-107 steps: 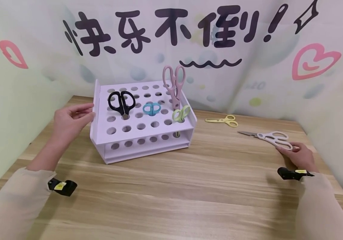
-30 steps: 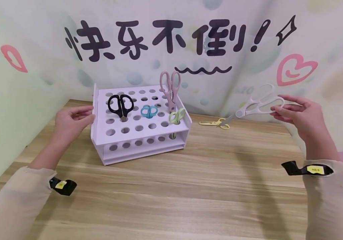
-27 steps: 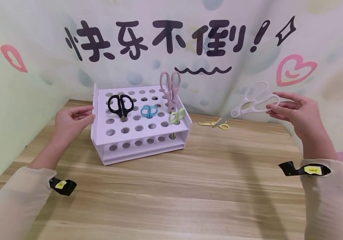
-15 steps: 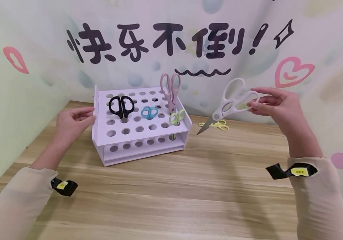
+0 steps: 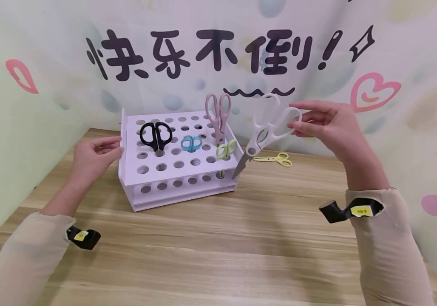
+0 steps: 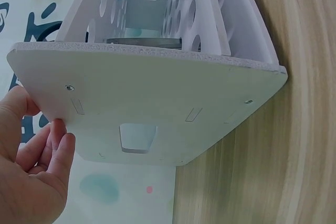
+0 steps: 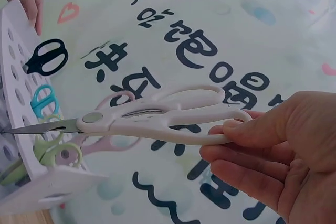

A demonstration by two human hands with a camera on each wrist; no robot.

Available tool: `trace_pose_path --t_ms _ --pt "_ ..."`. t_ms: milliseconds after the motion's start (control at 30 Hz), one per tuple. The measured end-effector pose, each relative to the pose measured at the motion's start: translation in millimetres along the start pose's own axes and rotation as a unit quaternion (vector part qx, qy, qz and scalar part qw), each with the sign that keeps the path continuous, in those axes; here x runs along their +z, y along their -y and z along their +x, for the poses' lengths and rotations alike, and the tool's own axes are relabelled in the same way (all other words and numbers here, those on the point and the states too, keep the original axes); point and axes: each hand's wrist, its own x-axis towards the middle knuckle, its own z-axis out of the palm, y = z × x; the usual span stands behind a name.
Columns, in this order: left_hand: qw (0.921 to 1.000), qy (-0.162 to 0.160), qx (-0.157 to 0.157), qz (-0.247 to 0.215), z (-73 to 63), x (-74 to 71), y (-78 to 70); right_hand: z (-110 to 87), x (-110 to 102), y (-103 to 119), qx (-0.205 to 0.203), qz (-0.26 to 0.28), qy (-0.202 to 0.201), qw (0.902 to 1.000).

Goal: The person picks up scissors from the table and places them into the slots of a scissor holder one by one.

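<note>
A white rack point(image 5: 172, 174) with rows of round holes stands on the table. At its left side panel point(image 6: 157, 103), my left hand point(image 5: 92, 155) holds the edge between thumb and fingers. My right hand point(image 5: 325, 127) pinches one handle loop of white scissors point(image 5: 262, 135). Their blades tilt down to the left, in front of the rack's right end in the head view. Upright in the rack are black scissors point(image 5: 156, 137), small blue scissors point(image 5: 191, 143), pink scissors point(image 5: 218, 117) and green scissors point(image 5: 226, 149). The right wrist view shows the white scissors' handles point(image 7: 178, 114) closely.
Yellow scissors point(image 5: 273, 159) lie flat on the wooden table point(image 5: 218, 246), right of the rack. Behind the rack hangs a printed cloth point(image 5: 310, 76) with large dark characters. A black camera mount sits on each wrist.
My right hand has picked the white scissors up from the table's right side and carried them left to the rack, their blades now pointing more steeply down. The left hand stays at the rack.
</note>
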Motion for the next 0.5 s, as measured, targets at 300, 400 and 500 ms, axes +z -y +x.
trace_pose_path --t_ms 300,400,500 --pt "1.0000 0.000 0.000 0.001 0.1 0.7 -0.7 21.4 25.0 12.8 -0.025 -0.013 0.020 0.9994" --pt "1.0000 -0.002 0.001 0.001 0.5 0.8 -0.6 29.9 34.7 14.1 -0.030 -0.002 0.027 0.9992" --pt "1.0000 -0.002 0.001 -0.001 0.5 0.7 0.0 40.2 45.8 14.9 -0.028 0.016 0.035 0.9988"
